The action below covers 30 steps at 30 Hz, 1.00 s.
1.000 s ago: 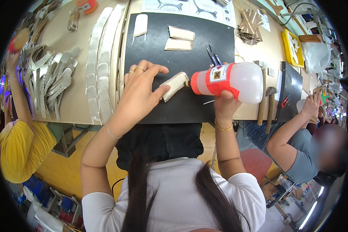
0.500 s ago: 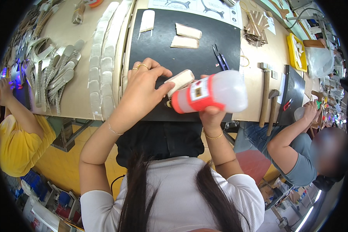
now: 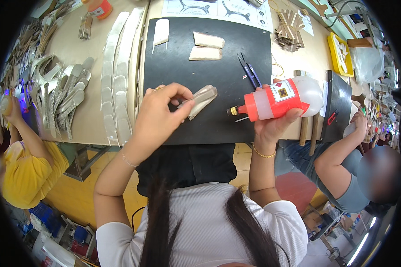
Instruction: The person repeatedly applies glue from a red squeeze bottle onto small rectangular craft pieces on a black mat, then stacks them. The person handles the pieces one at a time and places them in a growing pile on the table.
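Observation:
My right hand (image 3: 272, 127) is closed around a translucent squeeze bottle (image 3: 278, 99) with a red band and a label. The bottle lies nearly sideways, its dark nozzle pointing left over the black mat (image 3: 236, 44). My left hand (image 3: 162, 110) pinches the lower left end of a small cream strap piece (image 3: 202, 102), whose upper face looks shiny and brownish. A gap separates nozzle and piece. Two similar cream pieces (image 3: 208, 40) lie side by side farther up the mat. A paler tab (image 3: 161, 32) with thin tails rests near the mat's far left corner.
Dark blue thread snips (image 3: 250, 73) lie on the mat, right of the strap piece. Long pale strips (image 3: 120, 66) and a heap of braided straps (image 3: 64, 93) are at left. Hammers (image 3: 304, 129) and a yellow tray (image 3: 340, 55) stand at right. Co-workers sit on both sides.
The bottle has moved right, away from the strap piece, and is now more level. The piece's upper face now looks shinier and darker. My left hand has shifted slightly and still holds it.

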Motion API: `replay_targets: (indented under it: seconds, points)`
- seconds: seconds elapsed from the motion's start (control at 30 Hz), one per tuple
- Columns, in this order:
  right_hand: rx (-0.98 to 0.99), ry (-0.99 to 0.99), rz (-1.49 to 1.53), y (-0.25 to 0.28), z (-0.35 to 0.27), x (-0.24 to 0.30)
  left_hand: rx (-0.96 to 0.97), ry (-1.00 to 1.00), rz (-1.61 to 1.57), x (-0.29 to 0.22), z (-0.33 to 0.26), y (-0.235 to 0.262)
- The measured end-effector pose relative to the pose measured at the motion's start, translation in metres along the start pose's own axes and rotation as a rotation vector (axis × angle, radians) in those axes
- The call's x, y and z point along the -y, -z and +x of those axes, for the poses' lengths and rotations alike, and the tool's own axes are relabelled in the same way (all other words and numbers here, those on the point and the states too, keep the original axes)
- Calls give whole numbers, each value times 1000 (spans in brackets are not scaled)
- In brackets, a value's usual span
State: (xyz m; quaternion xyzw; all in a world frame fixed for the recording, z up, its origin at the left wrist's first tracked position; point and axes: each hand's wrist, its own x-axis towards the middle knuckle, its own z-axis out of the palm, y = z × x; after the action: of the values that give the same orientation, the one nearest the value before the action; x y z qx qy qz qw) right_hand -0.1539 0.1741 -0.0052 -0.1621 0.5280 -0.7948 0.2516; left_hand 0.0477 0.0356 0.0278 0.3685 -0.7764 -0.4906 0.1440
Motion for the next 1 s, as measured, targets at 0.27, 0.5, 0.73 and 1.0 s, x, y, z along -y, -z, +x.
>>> replay_targets:
  seconds: [0.27, 0.5, 0.73, 1.0]
  points:
    - [5, 26, 9, 5, 9, 4, 21, -249, -42, 12, 113, 25]
    - [12, 50, -41, 15, 10, 9, 139, -286, 280, 27, 203, 9]
    - [47, 124, -71, 5, 19, 2, -186, -399, 363, 17, 140, 5]
    - [409, 145, -187, -47, 54, -2, 114, -437, 577, -28, -36, -22]
